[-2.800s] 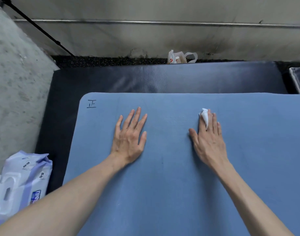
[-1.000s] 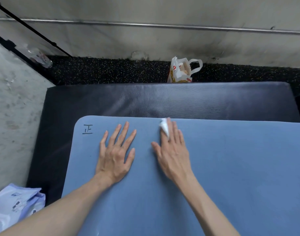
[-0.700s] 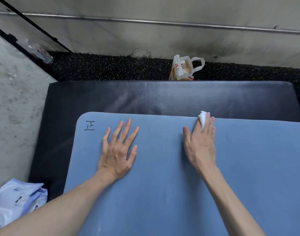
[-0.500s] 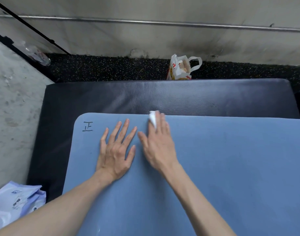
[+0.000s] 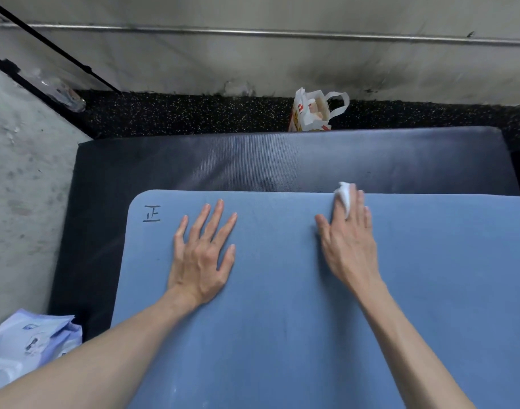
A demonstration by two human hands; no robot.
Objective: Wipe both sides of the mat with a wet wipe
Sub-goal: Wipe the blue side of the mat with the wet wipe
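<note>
Flat on a black pad (image 5: 282, 160), the blue mat (image 5: 282, 320) runs its long axis left to right, out of view at the right. Left hand (image 5: 202, 255) lies palm-down, fingers spread on the mat. Right hand (image 5: 348, 243) presses near the far edge, straight fingers pinching a white wet wipe (image 5: 344, 194) between them.

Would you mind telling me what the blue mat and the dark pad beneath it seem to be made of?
The blue mat looks like soft foam or rubber with a matte finish: no glare, rounded corner. The dark pad seems vinyl or leatherette-covered: faint sheen and fine ribbed texture. Neither can be confirmed by sight.
</note>
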